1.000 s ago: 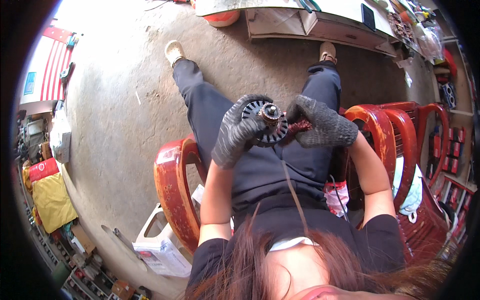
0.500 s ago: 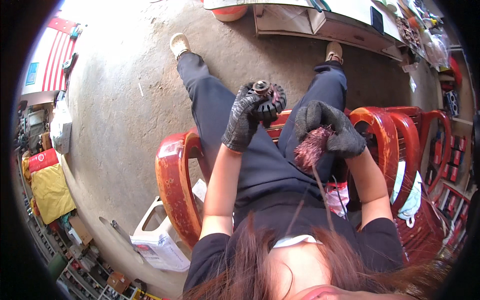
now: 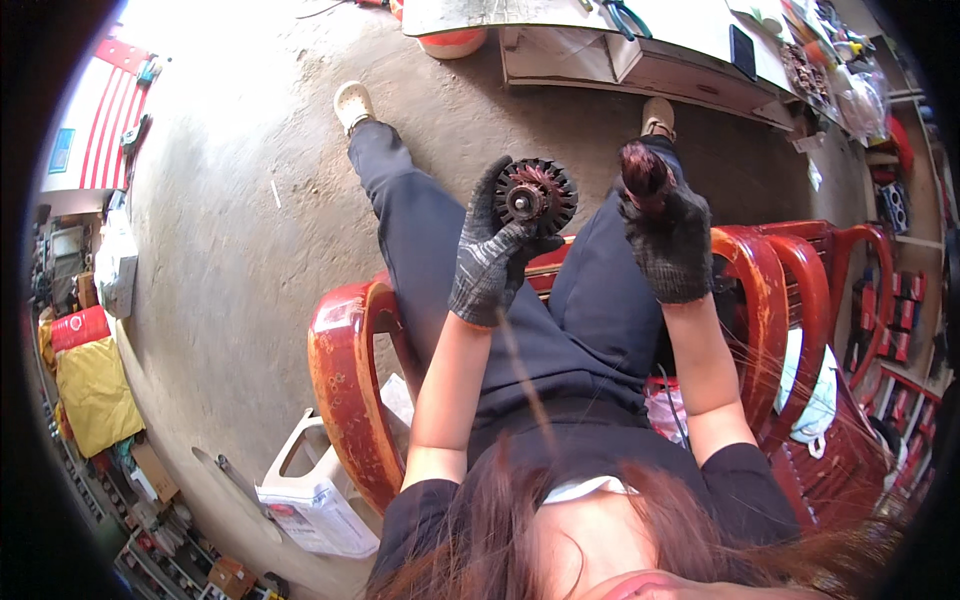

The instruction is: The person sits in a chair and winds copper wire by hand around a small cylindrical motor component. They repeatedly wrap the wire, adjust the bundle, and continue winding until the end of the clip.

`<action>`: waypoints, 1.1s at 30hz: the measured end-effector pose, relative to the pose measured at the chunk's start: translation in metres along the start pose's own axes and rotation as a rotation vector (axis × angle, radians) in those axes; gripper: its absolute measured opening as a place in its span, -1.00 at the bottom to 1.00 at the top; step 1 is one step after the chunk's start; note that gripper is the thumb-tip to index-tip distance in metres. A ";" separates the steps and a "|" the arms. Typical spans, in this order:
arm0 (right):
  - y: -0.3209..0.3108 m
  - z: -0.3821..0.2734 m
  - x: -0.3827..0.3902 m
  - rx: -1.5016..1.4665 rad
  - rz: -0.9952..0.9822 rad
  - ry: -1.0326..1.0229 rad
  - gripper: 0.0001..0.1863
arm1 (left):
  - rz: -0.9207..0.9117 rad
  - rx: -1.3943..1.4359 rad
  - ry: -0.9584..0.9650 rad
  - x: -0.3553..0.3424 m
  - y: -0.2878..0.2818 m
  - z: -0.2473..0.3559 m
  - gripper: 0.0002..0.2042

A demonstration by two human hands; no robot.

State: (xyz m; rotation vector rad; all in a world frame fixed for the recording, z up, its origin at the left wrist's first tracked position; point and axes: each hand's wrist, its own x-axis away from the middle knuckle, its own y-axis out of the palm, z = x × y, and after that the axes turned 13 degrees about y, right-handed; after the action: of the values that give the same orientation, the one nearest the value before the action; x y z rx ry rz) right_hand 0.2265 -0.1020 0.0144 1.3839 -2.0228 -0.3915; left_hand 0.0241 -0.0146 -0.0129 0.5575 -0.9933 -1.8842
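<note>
In a dark knitted glove, my left hand grips a round slotted motor rotor, its black teeth spread around a hub and shaft end that face up toward me. Reddish windings show between the hub and the teeth. My right hand, gloved the same way, is closed around a dark reddish-purple bundle of strands, whose rounded end sticks out above the fingers. Whether it is a wire bundle or a brush I cannot make out. The two hands are apart, above my legs.
I sit on a red wooden armchair. Ahead is a white workbench with blue-handled pliers and a black phone. A white plastic stool stands left of the chair; shelves of parts line the right side.
My right hand has turned and moved forward, lifting the bundle so its end points away from me. My left hand has tilted the rotor so its toothed face shows.
</note>
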 end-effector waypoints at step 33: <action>0.060 -0.060 -0.018 1.548 -0.074 -0.911 -0.54 | -0.080 -0.472 0.187 0.027 0.012 0.048 -0.22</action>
State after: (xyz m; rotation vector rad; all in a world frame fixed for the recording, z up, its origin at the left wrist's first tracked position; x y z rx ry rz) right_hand 0.2268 -0.0550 0.0876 2.3753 -3.2100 0.9602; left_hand -0.0166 -0.0219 0.0251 0.4825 -0.3878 -2.0063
